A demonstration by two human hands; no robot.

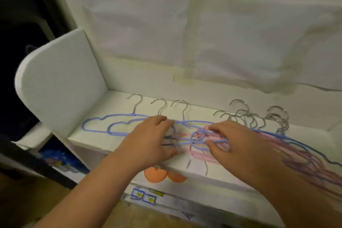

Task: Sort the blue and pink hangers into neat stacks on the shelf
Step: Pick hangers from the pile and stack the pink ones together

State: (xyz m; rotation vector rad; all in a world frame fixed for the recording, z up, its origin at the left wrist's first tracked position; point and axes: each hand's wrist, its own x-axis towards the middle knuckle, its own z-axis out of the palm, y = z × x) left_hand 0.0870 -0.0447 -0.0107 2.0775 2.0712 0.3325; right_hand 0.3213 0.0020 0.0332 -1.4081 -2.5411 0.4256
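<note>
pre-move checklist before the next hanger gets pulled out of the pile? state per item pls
1. Both hands on the work: ok. Left hand and right hand are both over the tangle at mid-shelf.
2. Grip on a single hanger: cannot tell. Right fingers curl around blue wire, but how many strands is unclear.
3. Blue stack started: ok. Blue hangers lie at the left end of the shelf, hooks toward the back.
4. Blue stack neat: not ok. Those hangers are offset from one another.
5. Colours separated: not ok. The mixed pile on the right still holds pink and blue together.
6. Hooks free: cannot tell. Metal hooks bunch closely.
</note>
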